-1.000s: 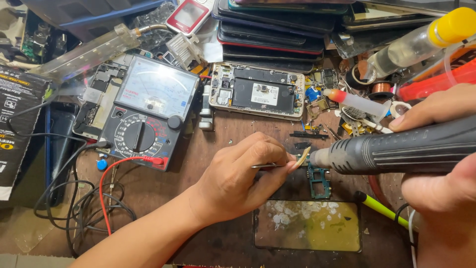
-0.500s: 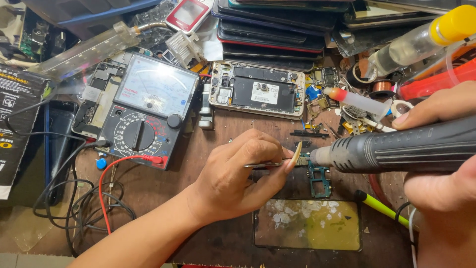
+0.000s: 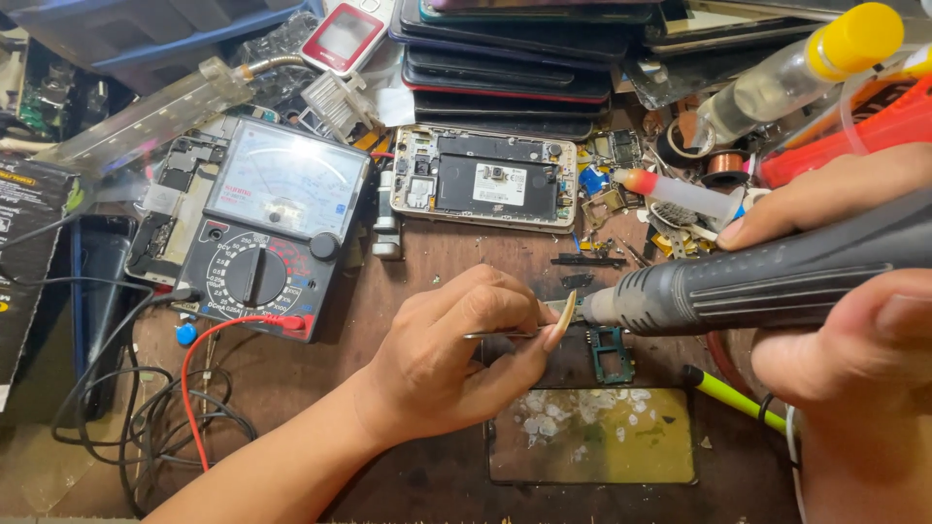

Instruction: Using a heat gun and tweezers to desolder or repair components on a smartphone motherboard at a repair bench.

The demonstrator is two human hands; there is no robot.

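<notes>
My left hand (image 3: 451, 354) is closed around thin metal tweezers (image 3: 505, 334), their tips near the nozzle of a grey hot-air tool (image 3: 757, 281). My right hand (image 3: 854, 359) grips that tool by its ribbed barrel, thumb on top, and points it left. Just below the nozzle a small green circuit board (image 3: 612, 354) lies on the brown bench. A stained glass plate (image 3: 592, 437) lies in front of it, close to my left hand's fingers.
An analog multimeter (image 3: 267, 228) with red and black leads (image 3: 194, 388) stands at left. An opened phone (image 3: 485, 180) lies behind the work spot, a stack of phones (image 3: 515, 58) farther back. A yellow-capped bottle (image 3: 796, 68), a syringe (image 3: 675, 192), a green-handled tool (image 3: 733, 398) and loose parts crowd the right.
My left hand has shifted slightly left with the tweezers. The hot-air tool has stayed pointed at the same spot over the small board.
</notes>
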